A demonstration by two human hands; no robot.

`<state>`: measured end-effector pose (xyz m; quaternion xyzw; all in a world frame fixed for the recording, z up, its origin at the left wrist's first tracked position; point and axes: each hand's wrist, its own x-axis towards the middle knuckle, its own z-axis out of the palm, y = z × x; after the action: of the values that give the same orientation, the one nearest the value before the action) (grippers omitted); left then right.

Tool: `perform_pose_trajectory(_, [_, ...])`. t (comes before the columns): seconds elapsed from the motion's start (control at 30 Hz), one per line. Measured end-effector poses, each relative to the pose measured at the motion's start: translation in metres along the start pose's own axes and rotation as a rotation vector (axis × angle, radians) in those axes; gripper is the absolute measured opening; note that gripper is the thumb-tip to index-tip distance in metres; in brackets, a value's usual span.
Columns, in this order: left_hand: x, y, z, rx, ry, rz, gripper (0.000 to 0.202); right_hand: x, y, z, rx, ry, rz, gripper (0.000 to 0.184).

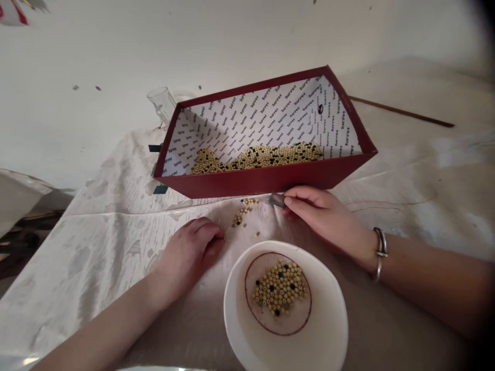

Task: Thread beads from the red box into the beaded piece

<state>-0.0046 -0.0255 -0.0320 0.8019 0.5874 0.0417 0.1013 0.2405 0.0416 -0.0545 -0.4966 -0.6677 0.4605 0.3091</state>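
Note:
My right hand (315, 208) pinches a dark green flat strip (277, 200) between thumb and fingers, just in front of the red box (247, 178). Curled on the cloth, my left hand (193, 245) rests left of a few loose beads (237, 219); whatever its fingers may hold is hidden. Inside the tilted box lies a heap of pale and black beads (270, 157) against a white printed lining. Below my hands stands a white tub (328, 314), with pale and dark beads (280, 286) on its bottom.
A clear glass (160, 103) stands behind the box's left end. Dark green tabs (160, 190) stick out at its left side. A thin brown stick (402, 111) lies to the right. Thin cord (371, 208) trails over the pale tablecloth (127, 190). A white wall rises behind.

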Motion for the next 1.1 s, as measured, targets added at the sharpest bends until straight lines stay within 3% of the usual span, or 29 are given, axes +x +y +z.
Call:
perform_pose_trajectory(0.47, [0.002,-0.003,0.01,-0.037,0.093,0.087,0.014,-0.001,0.002,0.003,-0.053,0.013,-0.019,0.024])
perform_pose_trajectory(0.63, [0.003,-0.002,0.007,-0.069,0.119,0.103,0.013,0.0,0.003,0.006,-0.048,0.03,-0.025,0.024])
perform_pose_trajectory(0.77, [0.014,0.006,-0.003,-0.146,0.246,0.154,0.011,0.003,-0.003,0.01,-0.057,0.045,-0.022,0.023])
perform_pose_trajectory(0.9, [0.032,0.019,-0.008,-0.139,0.44,0.273,0.009,0.009,-0.011,0.015,0.123,-0.013,0.08,0.022])
perform_pose_trajectory(1.1, [0.053,0.023,0.004,-0.098,0.602,0.439,0.011,0.014,-0.024,0.022,0.231,-0.169,0.131,0.019])
